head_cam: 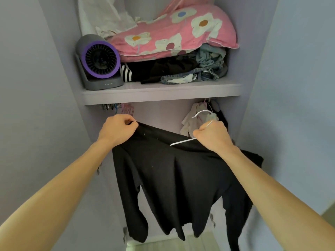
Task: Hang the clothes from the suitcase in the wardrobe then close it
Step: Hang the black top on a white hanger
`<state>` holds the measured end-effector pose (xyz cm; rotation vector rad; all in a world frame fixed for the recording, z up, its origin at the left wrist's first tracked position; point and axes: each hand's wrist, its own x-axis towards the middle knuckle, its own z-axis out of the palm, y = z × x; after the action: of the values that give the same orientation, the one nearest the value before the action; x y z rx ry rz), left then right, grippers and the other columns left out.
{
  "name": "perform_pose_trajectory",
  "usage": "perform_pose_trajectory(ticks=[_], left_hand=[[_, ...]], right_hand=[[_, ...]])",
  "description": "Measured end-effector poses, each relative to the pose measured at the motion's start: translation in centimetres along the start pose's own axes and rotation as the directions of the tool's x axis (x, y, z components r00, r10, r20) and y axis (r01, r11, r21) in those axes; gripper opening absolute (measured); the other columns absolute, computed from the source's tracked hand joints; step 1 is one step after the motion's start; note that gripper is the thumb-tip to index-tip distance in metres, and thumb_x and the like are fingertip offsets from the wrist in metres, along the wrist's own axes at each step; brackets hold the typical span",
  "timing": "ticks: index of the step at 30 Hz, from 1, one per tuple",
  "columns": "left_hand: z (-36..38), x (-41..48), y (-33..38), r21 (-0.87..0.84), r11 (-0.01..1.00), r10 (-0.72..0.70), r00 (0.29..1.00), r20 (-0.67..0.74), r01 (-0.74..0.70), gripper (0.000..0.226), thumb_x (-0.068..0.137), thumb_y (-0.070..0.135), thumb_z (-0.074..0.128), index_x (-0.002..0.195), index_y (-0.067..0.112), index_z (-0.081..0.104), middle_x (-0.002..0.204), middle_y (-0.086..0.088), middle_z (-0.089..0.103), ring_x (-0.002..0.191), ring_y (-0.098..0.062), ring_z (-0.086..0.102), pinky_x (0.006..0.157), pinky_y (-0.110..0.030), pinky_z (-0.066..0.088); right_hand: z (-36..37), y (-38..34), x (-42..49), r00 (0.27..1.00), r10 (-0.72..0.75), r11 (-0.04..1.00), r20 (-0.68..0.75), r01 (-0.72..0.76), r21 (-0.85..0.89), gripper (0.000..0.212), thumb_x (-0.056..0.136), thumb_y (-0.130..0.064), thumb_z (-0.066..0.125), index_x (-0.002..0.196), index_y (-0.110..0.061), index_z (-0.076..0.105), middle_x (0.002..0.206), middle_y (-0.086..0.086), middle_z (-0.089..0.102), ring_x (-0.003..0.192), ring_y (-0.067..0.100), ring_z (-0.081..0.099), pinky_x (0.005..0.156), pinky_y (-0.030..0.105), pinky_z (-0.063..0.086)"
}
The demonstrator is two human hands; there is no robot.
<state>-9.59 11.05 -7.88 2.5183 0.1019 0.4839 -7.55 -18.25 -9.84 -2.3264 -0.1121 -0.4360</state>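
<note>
A black long-sleeved top (174, 178) hangs in front of the open wardrobe, below its shelf (159, 91). My left hand (117, 130) pinches the top's left shoulder edge. My right hand (212, 136) is closed around a white hanger (203, 114) together with the top's right shoulder. The hanger's hook sticks up above that fist and one white arm (182, 142) lies across the fabric. The sleeves dangle down toward the floor. The suitcase is out of view.
Under the shelf, several spare hangers (117, 107) bunch at the left and a pale garment (195, 120) hangs at the right. On the shelf sit a grey and purple fan heater (99, 62), a pink floral pillow (174, 33) and piled clothes (181, 69). Lilac wardrobe doors (299, 87) stand open on both sides.
</note>
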Motion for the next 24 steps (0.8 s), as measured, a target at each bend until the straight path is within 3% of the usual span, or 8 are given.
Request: perform_pose_trajectory(ticks=[2,4,6,9,12,16,21,24], left_hand=[[0.4,-0.1,1.2,0.037,0.999,0.022,1.0,-0.001,-0.022,0.016,0.091,0.037,0.054,0.094,0.036,0.069,0.094,0.012,0.068,0.091,-0.018,0.06,0.079,-0.031,0.047],[1.0,-0.4,2.4,0.12,0.991,0.046,0.998,0.035,-0.05,0.018,0.091,0.042,0.052,0.097,0.037,0.069,0.092,0.01,0.067,0.088,-0.021,0.06,0.076,-0.033,0.048],[1.4,-0.5,3.0,0.173,0.982,0.07,0.996,0.058,-0.079,0.021,0.092,0.046,0.052,0.101,0.038,0.07,0.093,0.008,0.068,0.089,-0.023,0.06,0.077,-0.034,0.049],[1.3,0.2,2.8,0.073,0.994,0.072,0.995,0.064,-0.077,0.019,0.092,0.05,0.055,0.094,0.038,0.07,0.089,0.013,0.069,0.09,-0.018,0.062,0.081,-0.036,0.053],[1.1,0.7,2.1,0.052,0.994,0.089,0.988,0.127,-0.097,0.025,0.091,0.057,0.058,0.086,0.036,0.071,0.086,0.016,0.069,0.088,-0.012,0.063,0.079,-0.033,0.052],[1.1,0.2,1.5,-0.122,0.991,0.093,0.953,0.288,-0.06,0.031,0.09,0.058,0.063,0.091,0.031,0.077,0.091,0.011,0.073,0.093,-0.009,0.065,0.086,-0.031,0.05],[1.0,0.1,2.2,-0.234,0.97,0.126,0.963,0.238,-0.069,0.03,0.088,0.058,0.065,0.093,0.032,0.078,0.094,0.016,0.073,0.094,-0.001,0.064,0.084,-0.022,0.047],[1.5,-0.1,2.1,-0.157,0.982,0.141,0.953,0.268,-0.101,0.027,0.09,0.056,0.063,0.09,0.033,0.077,0.086,0.015,0.072,0.088,-0.001,0.064,0.074,-0.019,0.043]], right_hand=[[0.5,-1.1,0.1,1.0,-0.014,0.999,-0.015,0.014,0.034,0.034,0.079,-0.019,0.063,0.051,-0.002,0.054,0.052,0.008,0.05,0.053,0.024,0.05,0.058,0.033,0.048],[0.5,-2.6,0.8,0.992,-0.059,0.986,-0.11,0.075,0.15,0.037,0.078,-0.019,0.063,0.049,-0.002,0.047,0.048,0.006,0.036,0.045,0.018,0.034,0.05,0.029,0.036],[0.3,-4.0,1.6,0.986,-0.123,0.986,-0.111,0.135,0.102,0.038,0.077,-0.02,0.063,0.05,-0.003,0.044,0.048,0.004,0.035,0.047,0.016,0.033,0.049,0.027,0.033],[0.7,-4.8,1.8,0.959,-0.132,0.945,0.249,0.198,-0.26,0.033,0.077,-0.024,0.063,0.05,-0.01,0.051,0.051,0.001,0.055,0.052,0.019,0.053,0.052,0.028,0.043],[1.0,-4.7,1.5,0.879,-0.115,0.927,0.463,0.263,-0.269,0.034,0.076,-0.026,0.063,0.044,-0.015,0.059,0.043,-0.004,0.054,0.048,0.016,0.055,0.057,0.032,0.051],[0.1,-6.0,2.9,0.96,-0.217,0.969,0.177,0.234,-0.082,0.034,0.074,-0.022,0.061,0.045,-0.01,0.047,0.046,0.003,0.042,0.049,0.019,0.042,0.054,0.039,0.045],[1.5,-5.4,2.3,0.921,-0.146,0.938,0.362,0.245,-0.246,0.037,0.074,-0.024,0.062,0.042,-0.016,0.045,0.05,0.002,0.053,0.053,0.023,0.053,0.056,0.035,0.048],[1.5,-5.3,2.6,0.974,-0.171,0.976,0.149,0.188,-0.113,0.042,0.075,-0.023,0.06,0.042,-0.017,0.034,0.045,-0.002,0.036,0.049,0.021,0.04,0.051,0.032,0.037]])
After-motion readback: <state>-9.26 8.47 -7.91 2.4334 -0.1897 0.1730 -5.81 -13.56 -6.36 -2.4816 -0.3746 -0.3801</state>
